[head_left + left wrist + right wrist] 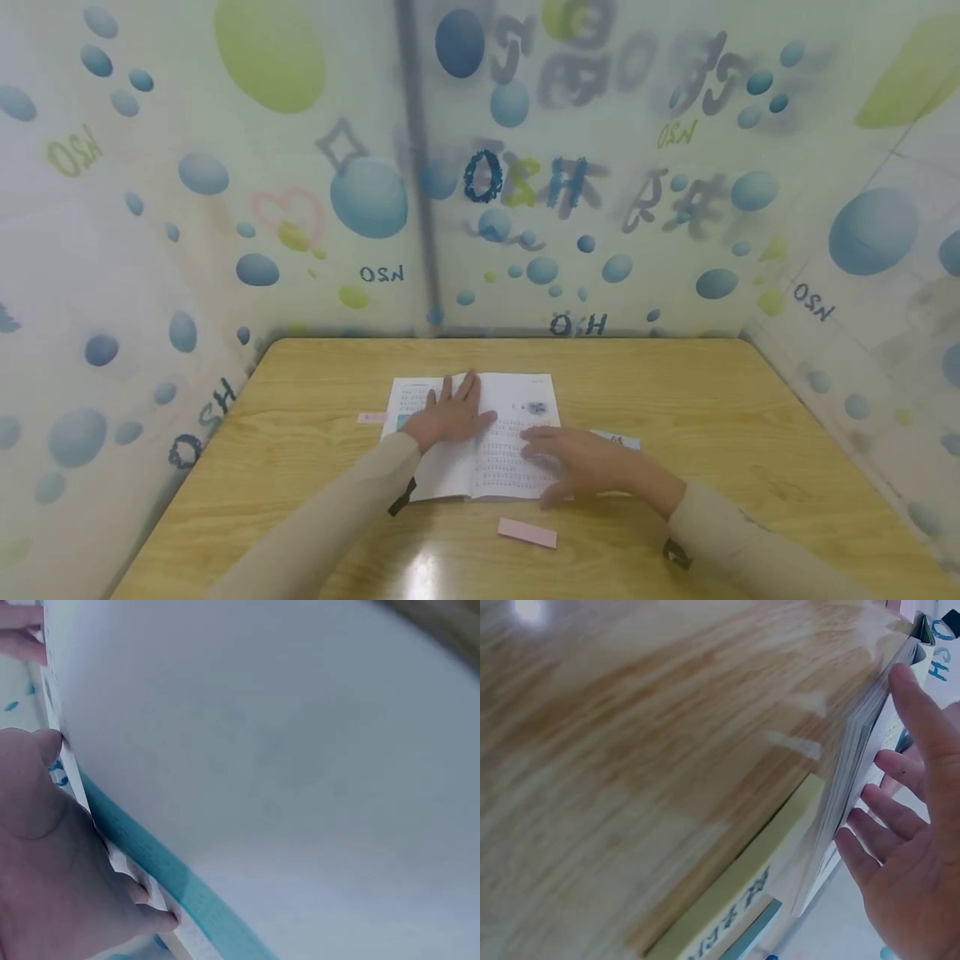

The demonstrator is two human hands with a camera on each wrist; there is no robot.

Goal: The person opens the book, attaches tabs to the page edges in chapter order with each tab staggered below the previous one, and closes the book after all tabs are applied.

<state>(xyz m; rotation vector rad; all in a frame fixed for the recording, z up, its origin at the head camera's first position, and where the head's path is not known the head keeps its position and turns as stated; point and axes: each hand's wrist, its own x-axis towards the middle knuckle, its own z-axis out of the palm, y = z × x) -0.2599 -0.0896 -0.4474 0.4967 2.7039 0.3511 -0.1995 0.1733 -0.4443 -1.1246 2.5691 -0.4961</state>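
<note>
An open book (517,454) with printed pages lies on the wooden table. My left hand (450,417) rests flat on its left page beside the spine, fingers stretched toward the top edge. In the left wrist view a page with a teal band (150,851) bulges up before that hand. My right hand (588,460) is spread at the book's right edge, its fingers loosely bent over the right page. The right wrist view shows its fingertips right along the edge of the stacked pages (847,765), holding nothing. A yellow pad (757,874) with handwriting lies beside the book there.
A pink strip (527,532) lies on the table in front of the book. Another pink slip (372,417) sticks out at its left. Behind my right hand shows a light blue slip (621,440) with writing. Patterned curtain walls (510,275) enclose the wooden table (330,367).
</note>
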